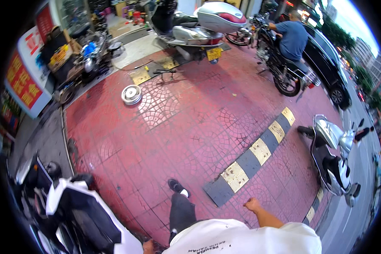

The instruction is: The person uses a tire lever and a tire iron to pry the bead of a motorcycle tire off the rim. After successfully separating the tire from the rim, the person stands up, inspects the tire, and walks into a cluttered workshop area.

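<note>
My right hand [253,205] hangs over the red paving beside my white shirt [241,237], its fingers curled in, with nothing showing in them. The nearest thing to it is a black-and-yellow speed bump [259,151] on the ground ahead. Only a small part of my left hand [148,247] shows at the lower edge, next to a white-and-black scooter [89,216]; its fingers are hidden. My foot in a dark shoe [176,186] is on the tiles. Farther ahead lies a silver wheel rim [131,95].
A dark stand-like metal object [168,72] lies near a silver scooter [194,31] with a top box. A person in a blue shirt [293,40] sits on a motorcycle [283,70], near a black car [326,59]. Another scooter [332,152] stands right; parts clutter [89,59] lies left.
</note>
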A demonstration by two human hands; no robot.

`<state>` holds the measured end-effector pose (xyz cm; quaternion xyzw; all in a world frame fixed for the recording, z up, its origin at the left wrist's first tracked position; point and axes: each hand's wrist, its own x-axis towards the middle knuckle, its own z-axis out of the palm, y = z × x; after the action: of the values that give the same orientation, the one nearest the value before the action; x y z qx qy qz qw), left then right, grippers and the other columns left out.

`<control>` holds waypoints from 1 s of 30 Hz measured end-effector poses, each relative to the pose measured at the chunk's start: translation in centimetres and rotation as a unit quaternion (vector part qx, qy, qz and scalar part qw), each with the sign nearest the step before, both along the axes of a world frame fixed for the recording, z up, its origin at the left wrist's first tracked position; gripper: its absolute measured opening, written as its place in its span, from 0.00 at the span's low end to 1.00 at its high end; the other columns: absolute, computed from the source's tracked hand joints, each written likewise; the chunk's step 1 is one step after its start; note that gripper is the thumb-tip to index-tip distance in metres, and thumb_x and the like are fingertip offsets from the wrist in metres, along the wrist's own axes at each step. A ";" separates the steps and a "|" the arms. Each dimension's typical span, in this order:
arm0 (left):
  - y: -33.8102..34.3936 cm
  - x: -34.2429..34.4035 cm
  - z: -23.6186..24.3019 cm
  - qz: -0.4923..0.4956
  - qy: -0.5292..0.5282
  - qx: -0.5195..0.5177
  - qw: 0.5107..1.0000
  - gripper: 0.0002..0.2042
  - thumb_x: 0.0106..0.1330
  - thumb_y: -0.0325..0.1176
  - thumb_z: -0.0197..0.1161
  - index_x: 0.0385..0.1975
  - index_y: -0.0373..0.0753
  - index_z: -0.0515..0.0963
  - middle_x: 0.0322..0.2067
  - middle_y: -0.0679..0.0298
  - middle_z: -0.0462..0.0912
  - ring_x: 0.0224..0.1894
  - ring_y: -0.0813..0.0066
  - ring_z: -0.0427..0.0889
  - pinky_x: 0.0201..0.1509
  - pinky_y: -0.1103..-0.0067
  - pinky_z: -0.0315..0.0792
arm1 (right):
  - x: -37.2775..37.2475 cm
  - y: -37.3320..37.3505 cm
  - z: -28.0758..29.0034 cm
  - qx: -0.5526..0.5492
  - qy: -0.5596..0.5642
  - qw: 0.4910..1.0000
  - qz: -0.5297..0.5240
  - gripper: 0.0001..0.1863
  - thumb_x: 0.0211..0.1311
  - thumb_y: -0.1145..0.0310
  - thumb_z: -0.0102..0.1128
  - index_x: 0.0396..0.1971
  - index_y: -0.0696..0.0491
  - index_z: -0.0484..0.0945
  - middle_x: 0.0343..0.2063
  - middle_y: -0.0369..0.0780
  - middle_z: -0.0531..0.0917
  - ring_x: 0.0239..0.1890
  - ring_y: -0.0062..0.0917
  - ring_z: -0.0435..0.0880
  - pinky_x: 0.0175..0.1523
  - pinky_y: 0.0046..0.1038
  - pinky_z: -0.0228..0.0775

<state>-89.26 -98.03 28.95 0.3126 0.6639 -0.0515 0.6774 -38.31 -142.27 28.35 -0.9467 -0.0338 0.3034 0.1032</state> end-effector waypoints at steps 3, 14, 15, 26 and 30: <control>10.6 8.2 1.6 -0.060 -0.045 0.003 0.997 0.30 0.80 0.52 0.49 0.71 0.35 0.58 0.65 0.49 0.68 0.62 0.52 0.69 0.66 0.57 0.63 | 3.7 4.4 0.8 0.005 -0.081 0.994 0.067 0.25 0.54 0.49 0.69 0.34 0.59 0.89 0.36 0.54 0.90 0.42 0.48 0.91 0.51 0.45 0.83; 49.9 35.0 13.0 -0.231 -0.118 0.087 0.962 0.38 0.81 0.56 0.47 0.80 0.35 0.51 0.76 0.47 0.62 0.76 0.50 0.64 0.80 0.55 0.57 | 10.9 28.4 16.2 0.069 -0.043 0.974 -0.210 0.23 0.57 0.50 0.65 0.41 0.54 0.91 0.44 0.52 0.90 0.48 0.46 0.90 0.53 0.47 0.81; 52.2 37.2 13.5 -0.231 -0.120 0.090 0.961 0.39 0.82 0.56 0.46 0.81 0.35 0.50 0.77 0.47 0.61 0.78 0.50 0.64 0.81 0.55 0.57 | 10.8 29.1 15.0 0.050 -0.029 0.978 -0.203 0.23 0.58 0.50 0.65 0.41 0.54 0.91 0.44 0.52 0.90 0.48 0.46 0.90 0.53 0.47 0.81; 62.9 32.5 6.1 -0.096 0.021 -0.034 0.995 0.20 0.77 0.47 0.55 0.57 0.37 0.76 0.47 0.51 0.84 0.46 0.51 0.84 0.50 0.55 0.79 | 23.3 41.5 3.8 -0.055 0.330 0.912 -0.238 0.23 0.69 0.53 0.68 0.44 0.62 0.85 0.32 0.50 0.89 0.26 0.37 0.87 0.31 0.41 0.79; 63.0 28.7 11.5 -0.064 0.071 0.003 0.995 0.20 0.74 0.45 0.59 0.53 0.34 0.78 0.40 0.49 0.87 0.37 0.51 0.88 0.38 0.54 0.81 | 39.9 62.9 10.5 0.056 0.159 0.973 -0.156 0.11 0.62 0.66 0.63 0.28 0.60 0.86 0.20 0.46 0.85 0.18 0.32 0.82 0.23 0.36 0.72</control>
<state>-60.54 -35.03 40.42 0.3523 0.6888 -0.1149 0.6230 1.64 -79.32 38.87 -0.8727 0.1138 0.4278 0.2060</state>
